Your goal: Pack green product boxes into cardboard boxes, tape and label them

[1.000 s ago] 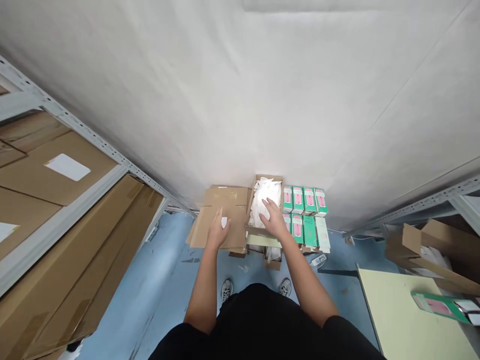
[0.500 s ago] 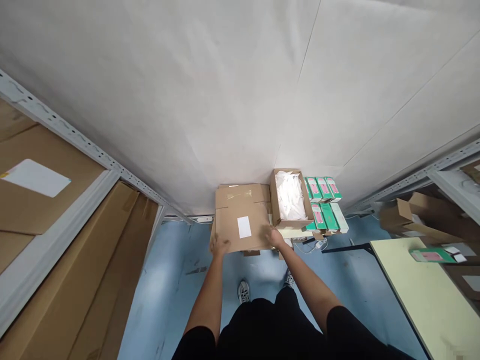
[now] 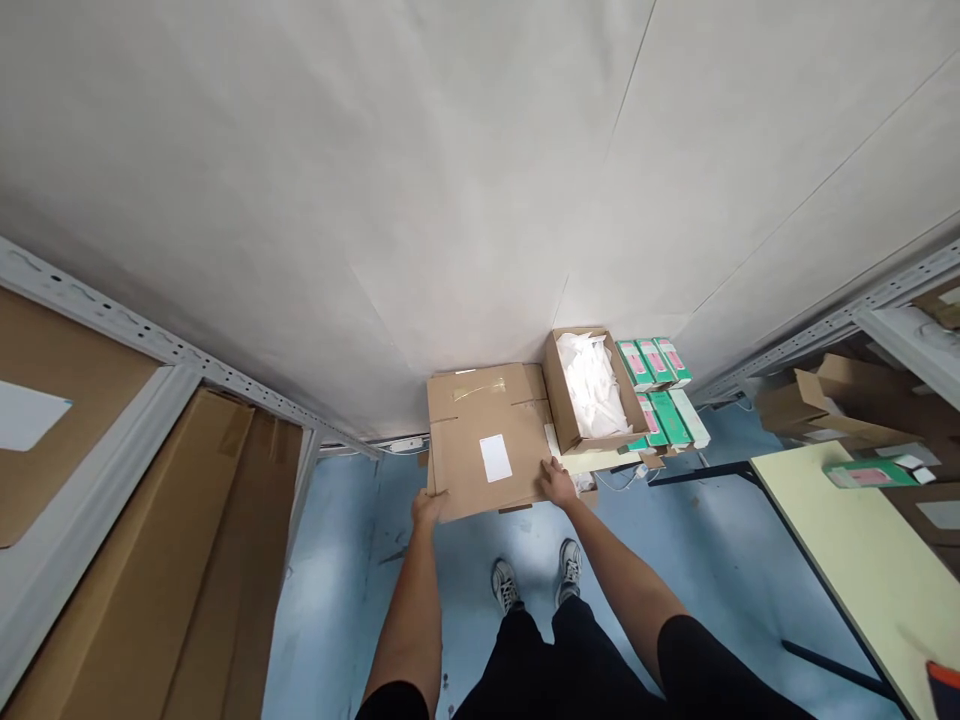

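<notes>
A flattened cardboard box (image 3: 480, 410) with a white label (image 3: 496, 458) and a strip of clear tape lies in front of me against the wall side. My left hand (image 3: 429, 507) grips its near left corner, thumb on top and the other fingers hidden beneath. At the near right corner, my right hand (image 3: 556, 482) holds the edge in the same way. Just right of the flattened box stands an open carton (image 3: 570, 400) filled with white bags (image 3: 591, 385).
Green and pink boxes (image 3: 660, 415) stand right of the carton. A pale table (image 3: 840, 540) carrying one green box (image 3: 874, 472) is at right. Racks with cartons (image 3: 142, 560) line the left side. Cables and a power strip (image 3: 405, 444) run along the wall.
My view has shifted and my feet now show more fully. The flattened box has turned slightly, its near left corner coming toward me with my left hand. Both hands stay at its edges.
</notes>
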`<state>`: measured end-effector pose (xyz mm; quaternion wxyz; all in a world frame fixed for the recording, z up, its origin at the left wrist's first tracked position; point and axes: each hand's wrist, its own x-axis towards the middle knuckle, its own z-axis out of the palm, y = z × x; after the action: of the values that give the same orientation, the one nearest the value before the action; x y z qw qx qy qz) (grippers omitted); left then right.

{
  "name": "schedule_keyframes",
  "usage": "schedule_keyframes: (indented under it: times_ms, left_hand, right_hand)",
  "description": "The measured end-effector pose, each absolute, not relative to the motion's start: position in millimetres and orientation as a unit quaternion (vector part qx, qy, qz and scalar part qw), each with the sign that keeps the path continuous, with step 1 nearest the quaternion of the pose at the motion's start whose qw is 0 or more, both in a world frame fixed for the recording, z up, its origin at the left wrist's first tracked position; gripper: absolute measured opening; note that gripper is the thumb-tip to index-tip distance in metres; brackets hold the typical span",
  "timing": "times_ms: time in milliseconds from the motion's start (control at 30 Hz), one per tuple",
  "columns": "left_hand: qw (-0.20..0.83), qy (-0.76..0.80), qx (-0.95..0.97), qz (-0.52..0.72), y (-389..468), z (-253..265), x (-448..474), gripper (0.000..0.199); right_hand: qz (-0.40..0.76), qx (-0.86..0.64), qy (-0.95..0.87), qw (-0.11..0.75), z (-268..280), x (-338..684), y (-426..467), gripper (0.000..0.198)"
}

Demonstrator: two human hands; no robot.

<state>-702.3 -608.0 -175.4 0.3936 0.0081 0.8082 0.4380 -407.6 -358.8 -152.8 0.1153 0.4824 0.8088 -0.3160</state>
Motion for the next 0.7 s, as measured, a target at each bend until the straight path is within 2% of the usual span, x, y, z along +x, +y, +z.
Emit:
schedule_keyframes:
  times_ms: [100, 200, 500, 700]
  left_hand:
    - [0.396, 0.794, -0.043, 0.459, -626, -167, -704, 0.049]
    - [0.397, 0.778, -0.064, 0.482, -645, -157, -702, 0.05]
    - [0.381, 0.769, -0.047, 0.511, -643, -148, -690, 0.043]
    - [0.361, 0.799, -0.009, 0.48, -606, -151, -676, 0.03]
  right_hand:
    - [-0.321, 0.443, 0.835, 0.056, -145, -407, -369, 0.066]
    - [-0.322, 0.417, 0.849, 0.043, -140, -410, -379, 0.067]
    - [-0.276, 0.496, 0.818, 0.094, -120, -414, -393, 0.066]
    - [-0.313, 0.484, 0.806, 0.136, -134, -400, -392, 0.08]
